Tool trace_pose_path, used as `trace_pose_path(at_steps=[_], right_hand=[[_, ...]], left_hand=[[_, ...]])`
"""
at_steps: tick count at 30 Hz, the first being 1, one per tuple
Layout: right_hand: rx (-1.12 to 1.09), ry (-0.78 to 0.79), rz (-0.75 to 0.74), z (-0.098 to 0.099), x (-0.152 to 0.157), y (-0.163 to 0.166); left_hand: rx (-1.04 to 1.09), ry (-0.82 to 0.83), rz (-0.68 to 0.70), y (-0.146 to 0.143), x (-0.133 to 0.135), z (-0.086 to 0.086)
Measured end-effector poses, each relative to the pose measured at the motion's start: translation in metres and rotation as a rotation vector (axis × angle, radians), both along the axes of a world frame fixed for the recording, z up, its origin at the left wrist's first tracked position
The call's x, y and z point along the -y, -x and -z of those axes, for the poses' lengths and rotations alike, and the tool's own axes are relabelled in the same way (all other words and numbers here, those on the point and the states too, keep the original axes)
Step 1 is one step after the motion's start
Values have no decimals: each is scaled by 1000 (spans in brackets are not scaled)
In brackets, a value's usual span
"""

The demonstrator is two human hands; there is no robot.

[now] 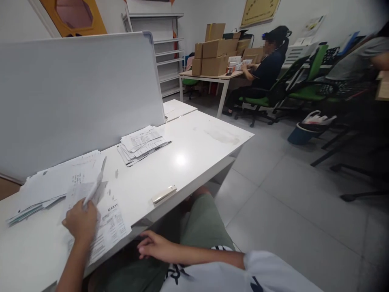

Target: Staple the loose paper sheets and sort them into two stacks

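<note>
My left hand (80, 221) is closed on some paper sheets (96, 187), which stand up tilted and partly blurred above the desk. Beneath and beside that hand lies a printed sheet (111, 227) at the desk's near edge. Just beyond is a broad stack of papers (57, 178), some with handwriting. My right hand (155, 246) hovers over my lap, below the desk edge, with loosely bent, parted fingers and nothing in them. A long cream-coloured object (164, 194) rests on the desk edge ahead of it.
Another paper pile (142, 142) lies against the white partition panel (75, 97) on the white desk (194, 150). Across the room, a seated person (270, 65) works at a table with cardboard boxes (214, 52). A blue bin (300, 134) and green chairs stand on the right.
</note>
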State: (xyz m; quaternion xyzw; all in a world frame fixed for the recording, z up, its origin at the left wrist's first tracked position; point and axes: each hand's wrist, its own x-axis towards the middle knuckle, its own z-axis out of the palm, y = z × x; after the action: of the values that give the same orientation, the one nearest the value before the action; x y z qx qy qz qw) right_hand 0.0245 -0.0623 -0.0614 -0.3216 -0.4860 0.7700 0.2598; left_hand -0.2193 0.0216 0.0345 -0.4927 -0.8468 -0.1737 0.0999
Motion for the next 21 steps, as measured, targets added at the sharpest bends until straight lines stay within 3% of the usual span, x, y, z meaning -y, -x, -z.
trace_pose_path(at_steps=[1,3,6,9,11,15,18,21], right_hand=[[-99,124,-49,-10,-5,14],[-221,302,-3,-26,-16,34],[-277,393,77,-44,-30,47],[-277,456,82,-55,-36,49],[-276,551,71,-59,-37,49],[-209,681,44,-60,-42,51],[-150,710,22,-51,-46,53],[-147,745,17,-38,-45,56]], left_hand=[[10,-43,-12,1,-1,-6],[-14,-129,5,1,2,-22],[-161,-211,52,-8,28,-44],[-304,-190,85,-30,66,-49],[-352,-151,107,-52,86,-37],[-328,-50,227,-84,98,15],[-263,29,301,-85,95,48],[-197,35,345,-77,97,61]])
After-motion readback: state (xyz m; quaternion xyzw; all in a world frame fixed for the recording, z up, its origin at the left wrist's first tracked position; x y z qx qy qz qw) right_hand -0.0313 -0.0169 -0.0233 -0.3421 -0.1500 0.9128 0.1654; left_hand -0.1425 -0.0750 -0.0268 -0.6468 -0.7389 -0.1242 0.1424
